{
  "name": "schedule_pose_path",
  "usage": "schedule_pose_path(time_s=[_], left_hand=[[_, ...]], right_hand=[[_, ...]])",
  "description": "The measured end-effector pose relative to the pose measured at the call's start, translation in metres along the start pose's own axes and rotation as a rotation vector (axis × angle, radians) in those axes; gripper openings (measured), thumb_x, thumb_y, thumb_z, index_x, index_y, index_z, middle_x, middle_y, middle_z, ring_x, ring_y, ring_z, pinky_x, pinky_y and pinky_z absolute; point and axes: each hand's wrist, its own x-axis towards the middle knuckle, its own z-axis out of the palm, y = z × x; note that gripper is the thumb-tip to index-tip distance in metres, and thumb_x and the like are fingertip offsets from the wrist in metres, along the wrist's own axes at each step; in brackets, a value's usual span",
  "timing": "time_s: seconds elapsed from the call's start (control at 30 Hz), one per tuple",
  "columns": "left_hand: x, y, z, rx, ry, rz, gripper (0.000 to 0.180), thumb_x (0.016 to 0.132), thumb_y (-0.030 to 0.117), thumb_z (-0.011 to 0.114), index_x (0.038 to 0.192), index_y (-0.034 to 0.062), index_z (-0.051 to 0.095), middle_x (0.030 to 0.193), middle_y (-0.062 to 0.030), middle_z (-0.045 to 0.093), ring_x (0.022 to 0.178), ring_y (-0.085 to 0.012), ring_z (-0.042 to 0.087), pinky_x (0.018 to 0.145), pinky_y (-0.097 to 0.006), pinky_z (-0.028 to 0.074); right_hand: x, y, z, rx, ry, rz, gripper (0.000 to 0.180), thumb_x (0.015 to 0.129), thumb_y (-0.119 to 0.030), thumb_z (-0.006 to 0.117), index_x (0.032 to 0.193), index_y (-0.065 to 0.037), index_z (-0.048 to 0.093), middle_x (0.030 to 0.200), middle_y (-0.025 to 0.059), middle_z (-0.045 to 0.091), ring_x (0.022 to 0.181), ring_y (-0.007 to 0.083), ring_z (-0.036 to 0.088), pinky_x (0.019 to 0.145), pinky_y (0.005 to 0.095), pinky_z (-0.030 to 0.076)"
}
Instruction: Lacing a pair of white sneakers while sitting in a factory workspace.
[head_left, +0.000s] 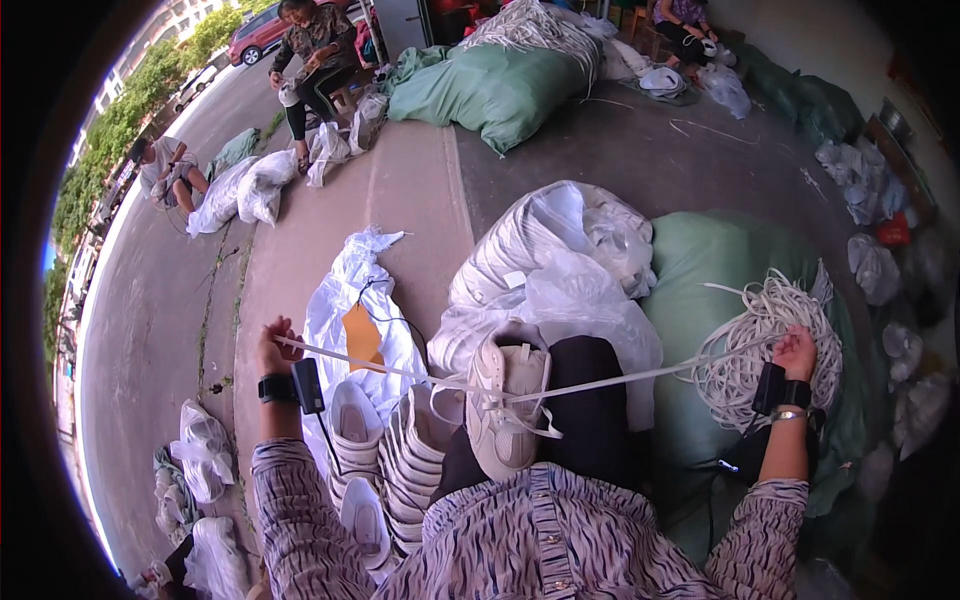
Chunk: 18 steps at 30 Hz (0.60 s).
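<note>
A: Nearest the lens: patterned shirt [540,540], then the white sneaker [505,405] resting on the lap, over dark trousers. Toe points down toward the wearer, heel and opening away; long axis runs near vertical in the frame, slightly tilted.

B: Hands?

A: Left hand [275,350] is fisted on one end of the white lace [380,368], arm flung out wide. Right hand [797,352] is closed on the other end, equally far out. The lace is pulled taut, a nearly straight line crossing the shoe at the eyelets.

B: Handling?

A: Shoe looks light, with a soft upper and a stiffer sole; I'd say hold it at the sole or heel. Lace is flat, limp and thin, probably slick, so it needs a full pinch or a wrap near the tip.

B: Surroundings, left to right?

A: Row of white sneakers [400,460] stacked by the left knee, clear plastic bags of shoes [560,270] ahead, loose lace pile [760,340] on a green sack [710,260] under the right hand. Other people sit well apart, up top.
</note>
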Motion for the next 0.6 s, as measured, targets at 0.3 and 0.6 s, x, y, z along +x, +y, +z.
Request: schedule_pose_path(time_s=[0.3,0.6], left_hand=[[-0.104,-0.043,0.035,0.345,-0.368,0.050,0.023,0.090,0.027,0.056,0.101,0.0079,0.063,0.053,0.0087,0.041,0.038,-0.0028,0.027,0.036,-0.020,0.019],[-0.228,-0.127,0.112,1.335,-1.039,0.975,0.023,0.079,0.006,0.063,0.100,0.0091,0.055,0.072,-0.0087,0.061,0.068,-0.0205,0.064,0.060,-0.027,0.048]], right_hand=[[-0.109,0.077,0.086,-0.295,-0.401,0.334,0.015,0.091,-0.022,0.052,0.094,-0.008,0.058,0.057,-0.0033,0.043,0.038,0.0047,0.030,0.037,0.0209,0.024],[-0.266,0.143,0.202,-1.139,-1.317,-0.017,0.014,0.092,-0.016,0.048,0.093,-0.002,0.050,0.063,0.0123,0.057,0.049,0.0174,0.059,0.049,0.0323,0.046]])
